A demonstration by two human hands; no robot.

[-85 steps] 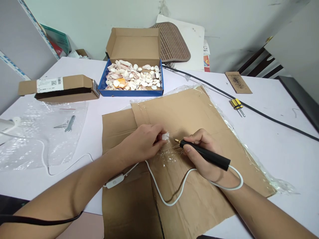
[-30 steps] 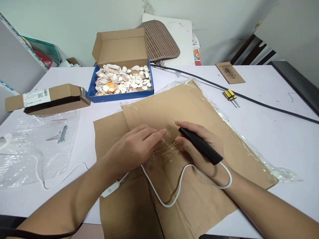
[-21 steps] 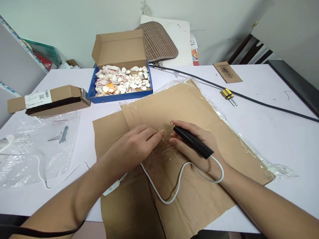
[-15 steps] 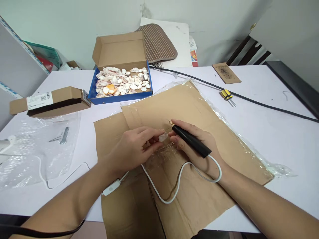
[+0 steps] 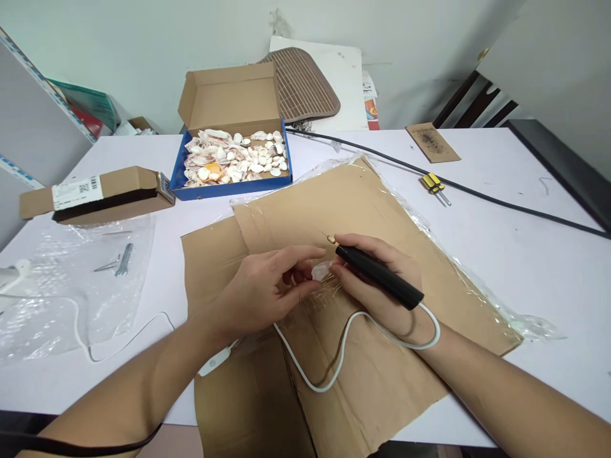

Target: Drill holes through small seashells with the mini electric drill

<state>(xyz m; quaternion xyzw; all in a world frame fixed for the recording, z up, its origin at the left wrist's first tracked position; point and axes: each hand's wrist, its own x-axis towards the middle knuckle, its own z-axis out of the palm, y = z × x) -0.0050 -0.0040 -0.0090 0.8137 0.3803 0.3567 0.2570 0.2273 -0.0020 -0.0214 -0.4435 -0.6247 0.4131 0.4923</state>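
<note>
My right hand [image 5: 382, 273] is closed round a black electric drill pen [image 5: 379, 278], which has a brass chuck and a thin bit pointing up and left. A white cable runs from its back end. Between the fingers of my left hand [image 5: 270, 283] sits a small translucent whitish piece [image 5: 321, 271]; the left thumb and curled fingers are at it, with the index finger raised above. Right-hand fingertips reach the piece's right side. The bit stands above the piece, apart from it. Both hands are over a brown cardboard sheet [image 5: 305, 216] partly covered in clear plastic.
A blue-edged box [image 5: 233, 189] of seashells [image 5: 233, 156] stands at the back. To its left lie a narrow cardboard box [image 5: 114, 191] and a wrench [image 5: 124, 259] on clear plastic. Yellow-black screwdrivers [image 5: 433, 184] lie right, near a black cable [image 5: 501, 202]. A white inline switch [image 5: 214, 361] rests by my left forearm.
My left index finger has lifted and stretched out over the translucent piece. The piece and the drill pen have both shifted slightly right.
</note>
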